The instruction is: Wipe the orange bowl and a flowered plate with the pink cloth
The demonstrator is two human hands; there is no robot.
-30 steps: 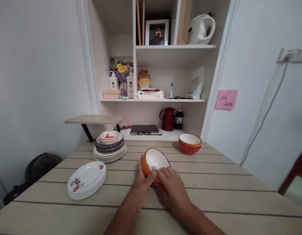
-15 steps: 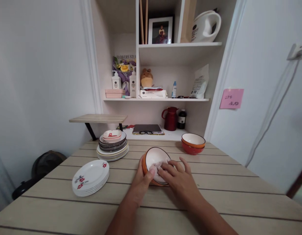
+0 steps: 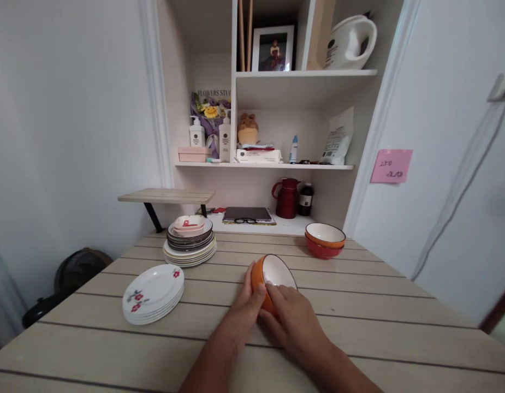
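An orange bowl [image 3: 279,268] with a white inside and dark rim is tilted to the right above the slatted table. My left hand [image 3: 247,300] grips its left side, thumb near the rim. My right hand [image 3: 293,322] closes over the near rim, fingers reaching inside and thumb on the outer wall. The whitish cloth seen earlier inside the bowl is hidden by my right hand, so I cannot see where it lies.
Flowered white plates [image 3: 154,292] are stacked at left, with a taller stack of plates [image 3: 190,252] and small dishes behind. Two nested bowls [image 3: 325,240] stand at back right. A small raised shelf [image 3: 166,195] overhangs the back left; a red jug [image 3: 287,197] stands behind.
The bowl has tipped further right and shifted slightly right. My right hand has moved from inside the bowl to its near rim, and the cloth has gone from sight.
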